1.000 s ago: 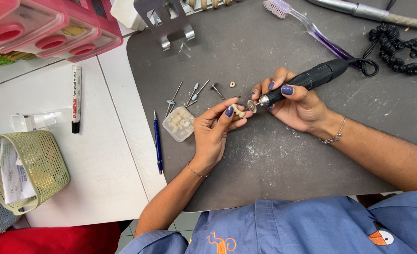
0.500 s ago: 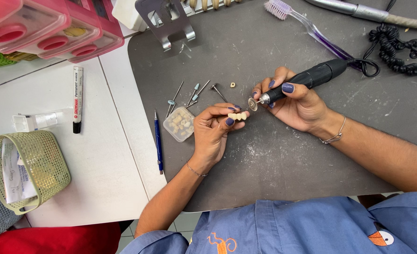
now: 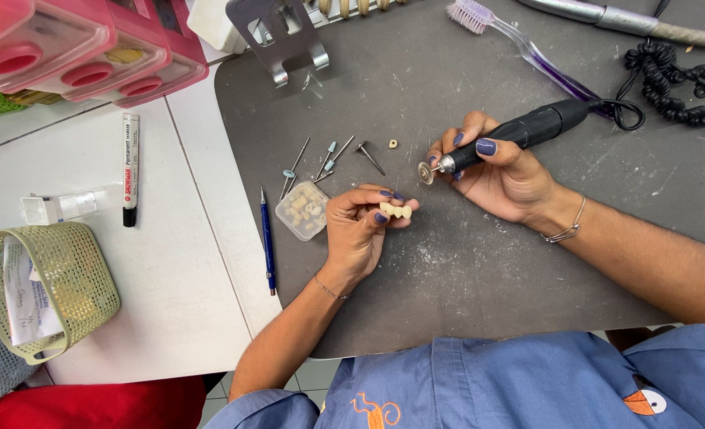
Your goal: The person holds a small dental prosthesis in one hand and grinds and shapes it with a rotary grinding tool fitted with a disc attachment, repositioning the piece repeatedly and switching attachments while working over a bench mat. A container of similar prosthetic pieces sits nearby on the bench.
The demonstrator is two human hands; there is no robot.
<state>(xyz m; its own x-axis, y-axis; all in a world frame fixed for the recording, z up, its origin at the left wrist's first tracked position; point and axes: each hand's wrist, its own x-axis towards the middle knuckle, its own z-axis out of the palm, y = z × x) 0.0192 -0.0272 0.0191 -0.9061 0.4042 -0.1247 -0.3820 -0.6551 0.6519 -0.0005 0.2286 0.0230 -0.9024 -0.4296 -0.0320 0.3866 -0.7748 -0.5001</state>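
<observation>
Meanwhile the left hand pinches a small cream row of false teeth at its fingertips, just beside the right hand, which grips a black rotary handpiece with a disc tip.

Bright, even overhead light — soft shadows, sharp focus, slight edge distortion.

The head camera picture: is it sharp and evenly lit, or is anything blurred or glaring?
Head view: sharp across the grey mat, evenly lit from above; only soft shadows under the left hand and right hand; no strong glare; the small tooth piece and black rotary tool are crisp; edges bend slightly from the wide lens.
</observation>
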